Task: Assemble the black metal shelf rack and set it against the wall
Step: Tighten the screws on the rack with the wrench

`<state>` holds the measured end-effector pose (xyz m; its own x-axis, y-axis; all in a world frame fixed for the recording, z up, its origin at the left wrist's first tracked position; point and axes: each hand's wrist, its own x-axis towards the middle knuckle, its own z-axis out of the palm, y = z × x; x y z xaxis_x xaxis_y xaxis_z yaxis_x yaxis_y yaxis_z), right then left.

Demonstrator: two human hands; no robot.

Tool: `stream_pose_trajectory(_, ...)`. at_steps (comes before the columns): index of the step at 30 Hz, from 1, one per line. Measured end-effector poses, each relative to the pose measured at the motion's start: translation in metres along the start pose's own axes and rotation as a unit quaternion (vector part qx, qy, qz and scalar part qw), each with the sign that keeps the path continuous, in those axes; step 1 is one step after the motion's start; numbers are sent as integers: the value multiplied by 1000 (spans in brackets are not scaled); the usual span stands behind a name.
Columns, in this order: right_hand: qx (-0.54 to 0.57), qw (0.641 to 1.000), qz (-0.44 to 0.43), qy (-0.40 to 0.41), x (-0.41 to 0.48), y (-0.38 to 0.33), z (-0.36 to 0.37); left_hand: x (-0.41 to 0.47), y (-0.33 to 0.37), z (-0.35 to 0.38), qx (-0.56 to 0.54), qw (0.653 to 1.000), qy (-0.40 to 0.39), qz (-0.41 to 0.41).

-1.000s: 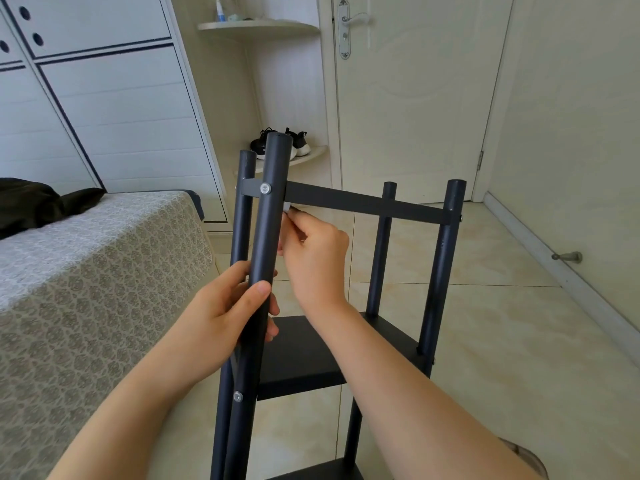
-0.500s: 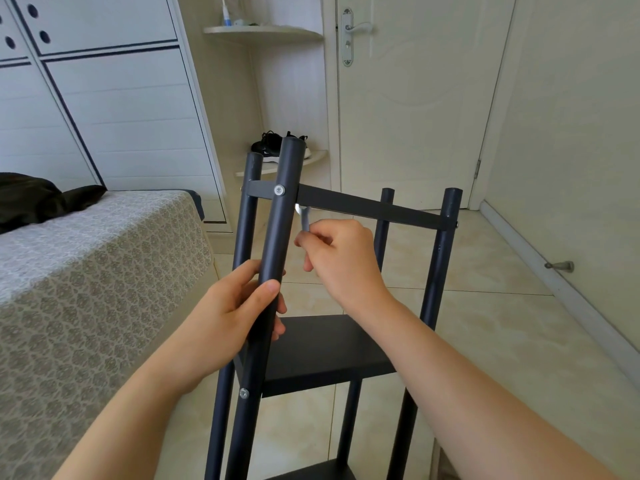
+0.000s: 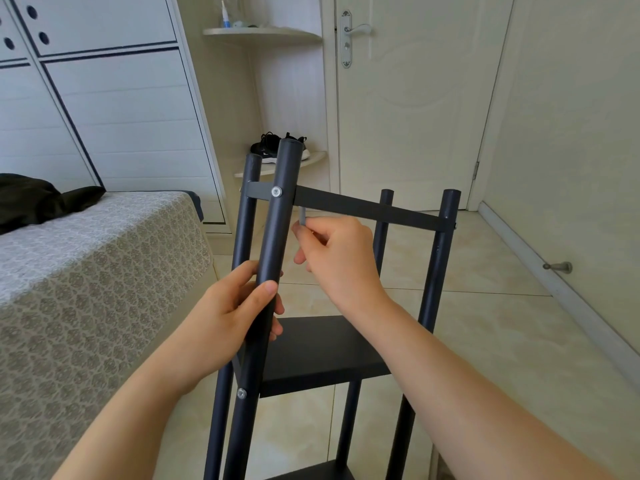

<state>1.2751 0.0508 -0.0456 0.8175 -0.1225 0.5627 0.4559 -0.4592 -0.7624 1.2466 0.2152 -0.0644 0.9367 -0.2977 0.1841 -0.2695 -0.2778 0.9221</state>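
The black metal shelf rack (image 3: 367,211) stands upright on the tiled floor in front of me, with round posts, a flat top crossbar and a black shelf board (image 3: 322,348) lower down. My left hand (image 3: 228,313) grips the nearest post (image 3: 277,237) at mid-height. A silver screw head (image 3: 276,192) sits where that post meets the crossbar. My right hand (image 3: 337,254) is just right of the post, under the crossbar, pinching a small grey hex key (image 3: 303,216) that points upward.
A bed with a patterned cover (image 3: 86,271) stands close on the left, a dark cloth (image 3: 38,199) lying on it. Behind are a white wardrobe (image 3: 114,109), corner shelves with black shoes (image 3: 273,148) and a closed door (image 3: 412,98). A wall with a doorstop (image 3: 559,267) runs along the right.
My right hand has drawn back from the joint behind the post and moved right and down with the hex key. My view has shifted slightly; the left hand keeps its grip.
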Motion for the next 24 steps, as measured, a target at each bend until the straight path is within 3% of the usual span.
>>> stream_pose_trajectory(9,16,999,-6,38,0,2,12,0,1,0,12,1000,-6,2)
stream_pose_trajectory(24,77,971,-90,208,12,18,53,-2,-2,-4,18,1000,-10,14)
